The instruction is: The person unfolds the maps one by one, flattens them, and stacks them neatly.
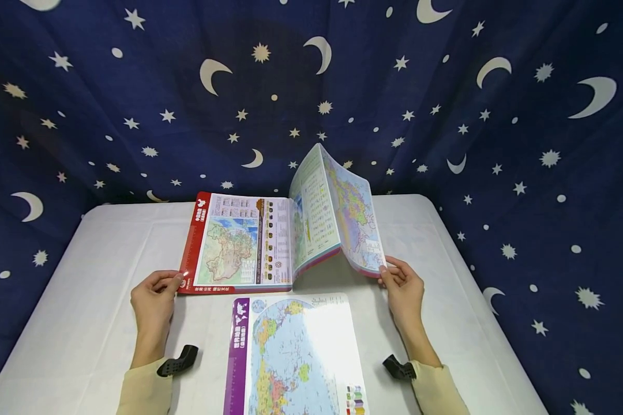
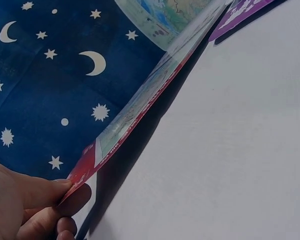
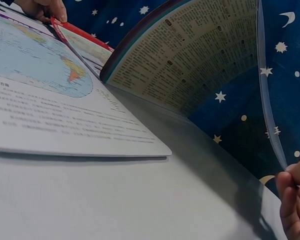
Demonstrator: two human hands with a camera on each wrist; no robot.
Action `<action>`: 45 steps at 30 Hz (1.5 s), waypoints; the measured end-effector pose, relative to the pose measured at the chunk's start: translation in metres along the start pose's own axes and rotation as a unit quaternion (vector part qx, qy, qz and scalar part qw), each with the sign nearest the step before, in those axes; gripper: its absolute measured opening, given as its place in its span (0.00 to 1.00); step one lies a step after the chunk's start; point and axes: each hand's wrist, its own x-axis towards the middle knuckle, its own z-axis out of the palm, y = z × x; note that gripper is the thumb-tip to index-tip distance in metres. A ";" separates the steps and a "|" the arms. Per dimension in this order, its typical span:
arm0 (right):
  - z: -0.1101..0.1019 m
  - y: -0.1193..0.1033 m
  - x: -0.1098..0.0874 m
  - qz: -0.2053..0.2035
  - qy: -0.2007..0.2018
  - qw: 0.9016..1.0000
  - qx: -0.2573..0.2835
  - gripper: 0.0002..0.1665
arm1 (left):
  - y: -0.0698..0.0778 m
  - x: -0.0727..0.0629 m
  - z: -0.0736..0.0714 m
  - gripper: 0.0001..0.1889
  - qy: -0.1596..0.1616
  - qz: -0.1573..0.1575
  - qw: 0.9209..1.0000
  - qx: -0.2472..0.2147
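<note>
A folding map (image 1: 233,248) with a red border is partly spread at the back of the table. Its left panel lies low and almost level, while two panels on the right rise into a tent-like peak (image 1: 316,202). My left hand (image 1: 153,300) pinches the red near-left corner (image 2: 82,167) between thumb and fingers. On the other side, my right hand (image 1: 406,291) pinches the near corner of the rightmost panel (image 1: 360,219), which is held off the table. In the right wrist view, the printed back of a raised panel (image 3: 190,55) shows. The right fingers grip the panel's thin edge (image 3: 267,110).
A second map (image 1: 296,351) with a purple left border lies flat in front of the folding map, glare on its right part. The white table (image 1: 83,323) meets a dark blue curtain (image 1: 270,115) with moons and stars. Black wrist devices (image 1: 179,361) sit by both sleeves.
</note>
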 end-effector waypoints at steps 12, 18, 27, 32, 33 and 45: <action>-0.003 0.001 0.002 -0.002 0.009 1.000 -0.018 0.15 | -0.002 0.003 -0.006 0.05 0.012 0.001 1.000 0.003; -0.004 0.003 0.003 -0.002 0.015 1.000 -0.014 0.15 | -0.003 0.004 -0.010 0.05 0.013 -0.014 1.000 -0.001; -0.005 0.006 0.005 0.005 0.023 1.000 -0.009 0.15 | -0.006 0.007 -0.015 0.05 0.017 -0.025 1.000 -0.005; -0.006 0.005 0.005 0.004 0.029 1.000 -0.002 0.15 | -0.007 0.008 -0.016 0.08 0.015 -0.029 0.999 -0.007; -0.006 0.005 0.005 0.004 0.030 1.000 0.000 0.15 | -0.007 0.009 -0.017 0.08 0.015 -0.029 0.999 -0.008; -0.009 0.009 0.008 0.005 0.038 0.999 -0.005 0.15 | -0.008 0.011 -0.021 0.08 0.026 -0.028 0.999 -0.010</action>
